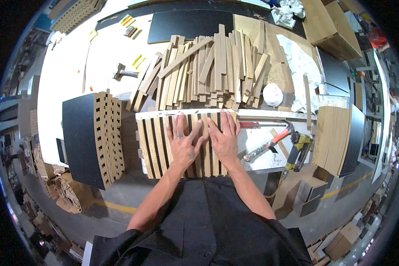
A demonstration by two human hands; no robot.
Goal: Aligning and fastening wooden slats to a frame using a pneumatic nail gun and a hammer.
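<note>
The slatted panel point(157, 150) lies at the near side of the white surface point(255, 164), directly in front of the person's body, with its light wood slats and dark grooves running from the near edge to the far edge. The left grip point(185, 146) is open, laid palm down on the panel with its fingers spread and pointing toward the far edge. The right grip point(225, 144) is likewise open and palm down on the panel, just beside the left; neither is closed around anything. Beyond the panel's far edge is a loose pile of wooden strips point(219, 62), most pointing away from the person, some crossing at an angle. To the right of the panel lie a red-handled tool point(250, 125), a claw hammer point(271, 144) with a red shaft, and a yellow-and-black power tool point(299, 146). A second hammer point(127, 73) lies left of the pile. To the left of the panel, well apart from the left grip, stands a stack of notched boards point(108, 142) with a black outer face. To the right, past the power tool, stands another board stack point(332, 137), also black on its outer side. A white round item point(272, 95) sits beside the pile, on its right.
</note>
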